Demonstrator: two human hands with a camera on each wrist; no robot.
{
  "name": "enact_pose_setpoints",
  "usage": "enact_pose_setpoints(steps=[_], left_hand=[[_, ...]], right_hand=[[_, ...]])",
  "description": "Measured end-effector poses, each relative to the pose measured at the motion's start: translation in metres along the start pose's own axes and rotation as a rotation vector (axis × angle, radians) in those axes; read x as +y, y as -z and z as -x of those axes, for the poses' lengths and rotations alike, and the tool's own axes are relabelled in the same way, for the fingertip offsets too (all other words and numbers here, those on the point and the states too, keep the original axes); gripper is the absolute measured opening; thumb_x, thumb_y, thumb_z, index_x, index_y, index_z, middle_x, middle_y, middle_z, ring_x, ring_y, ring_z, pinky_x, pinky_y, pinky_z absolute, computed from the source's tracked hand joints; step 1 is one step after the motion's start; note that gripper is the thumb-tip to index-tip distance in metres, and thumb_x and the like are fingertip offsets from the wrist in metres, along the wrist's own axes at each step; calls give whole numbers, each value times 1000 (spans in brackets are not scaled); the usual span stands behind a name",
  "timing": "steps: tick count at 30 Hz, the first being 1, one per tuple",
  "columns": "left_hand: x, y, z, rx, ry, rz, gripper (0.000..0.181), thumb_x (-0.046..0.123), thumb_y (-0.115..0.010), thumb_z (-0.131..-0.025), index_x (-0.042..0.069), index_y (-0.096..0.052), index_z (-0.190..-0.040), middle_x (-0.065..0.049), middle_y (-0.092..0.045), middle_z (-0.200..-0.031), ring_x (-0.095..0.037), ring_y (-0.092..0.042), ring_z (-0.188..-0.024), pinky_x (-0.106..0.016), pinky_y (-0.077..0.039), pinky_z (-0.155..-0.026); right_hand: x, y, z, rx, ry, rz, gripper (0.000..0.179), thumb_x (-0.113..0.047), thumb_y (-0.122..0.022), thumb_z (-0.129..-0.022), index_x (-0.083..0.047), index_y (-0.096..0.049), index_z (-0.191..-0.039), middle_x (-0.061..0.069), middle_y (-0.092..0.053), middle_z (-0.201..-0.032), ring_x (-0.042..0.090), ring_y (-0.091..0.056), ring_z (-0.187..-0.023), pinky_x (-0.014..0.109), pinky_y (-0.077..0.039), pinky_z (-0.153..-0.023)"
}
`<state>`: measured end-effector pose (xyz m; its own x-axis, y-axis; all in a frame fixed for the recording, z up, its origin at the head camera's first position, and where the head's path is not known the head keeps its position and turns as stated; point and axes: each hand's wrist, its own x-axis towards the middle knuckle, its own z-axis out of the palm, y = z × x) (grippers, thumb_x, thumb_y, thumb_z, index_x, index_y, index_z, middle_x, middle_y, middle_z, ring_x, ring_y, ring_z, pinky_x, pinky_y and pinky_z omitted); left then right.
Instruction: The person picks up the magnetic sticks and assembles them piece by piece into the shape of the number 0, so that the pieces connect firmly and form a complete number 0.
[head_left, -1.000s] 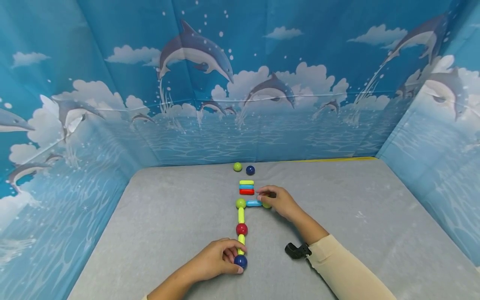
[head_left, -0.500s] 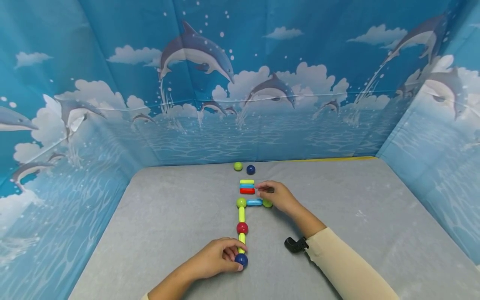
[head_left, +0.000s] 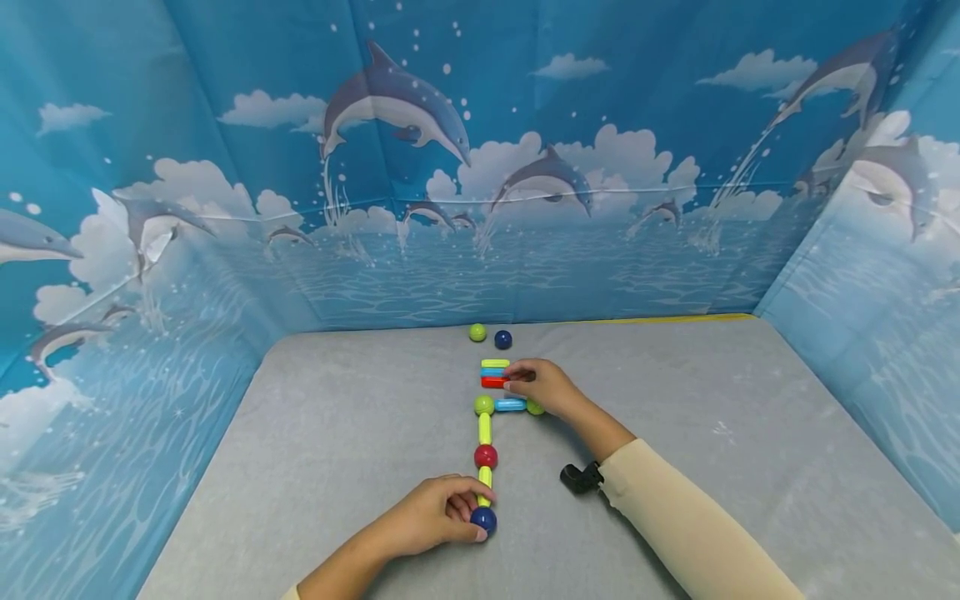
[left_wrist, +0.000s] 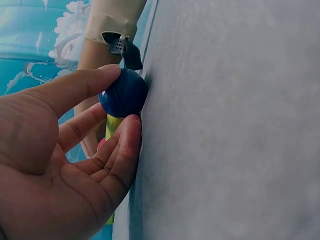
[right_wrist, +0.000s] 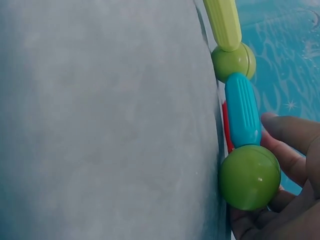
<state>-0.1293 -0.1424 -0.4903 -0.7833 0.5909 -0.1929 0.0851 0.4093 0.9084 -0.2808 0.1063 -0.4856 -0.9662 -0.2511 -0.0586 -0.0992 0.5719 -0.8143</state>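
A chain of balls and rods lies on the grey cloth. My left hand (head_left: 433, 518) pinches the dark blue ball (left_wrist: 125, 94) at its near end, thumb on one side and fingers on the other. Beyond it come a yellow-green rod, a red ball (head_left: 486, 457), another yellow-green rod (head_left: 485, 429) and a green ball (head_left: 484, 405). From there a light blue rod (right_wrist: 243, 110) runs right to a second green ball (right_wrist: 250, 177). My right hand (head_left: 550, 387) reaches over that end. Its thumb and fingertips are at the right end of a red rod (head_left: 492, 382), with no firm grip visible.
Beside the red rod lie a light blue rod (head_left: 492, 372) and a yellow-green rod (head_left: 495, 363). Farther back sit a loose green ball (head_left: 477, 332) and a dark blue ball (head_left: 503, 339). A dolphin-print curtain (head_left: 480, 275) encloses the table's back and sides.
My right hand has moved slightly left, from beside the row of loose rods to the red rod's right end. The left hand keeps its hold on the blue ball.
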Motion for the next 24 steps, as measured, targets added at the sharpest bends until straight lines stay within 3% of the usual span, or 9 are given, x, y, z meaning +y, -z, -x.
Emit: enact_pose_setpoints(steps=[16, 24], left_hand=[[-2, 0, -1, 0, 10, 14, 34, 15, -84, -82, 22, -73, -113, 1, -63, -94, -8, -60, -83, -19, -51, -71], [-1, 2, -1, -3, 12, 4, 33, 16, -84, -83, 22, -72, -114, 2, -63, -95, -8, -60, -83, -19, -52, -71]], right_hand=[[-8, -7, -12, 38, -91, 110, 13, -18, -72, -94, -13, -73, -106, 5, -69, -99, 18, -61, -91, 36, -51, -83], [-9, -7, -14, 20, -105, 170, 13, -19, -71, -94, -11, -75, -103, 6, -70, -98, 18, -61, -89, 34, -52, -80]])
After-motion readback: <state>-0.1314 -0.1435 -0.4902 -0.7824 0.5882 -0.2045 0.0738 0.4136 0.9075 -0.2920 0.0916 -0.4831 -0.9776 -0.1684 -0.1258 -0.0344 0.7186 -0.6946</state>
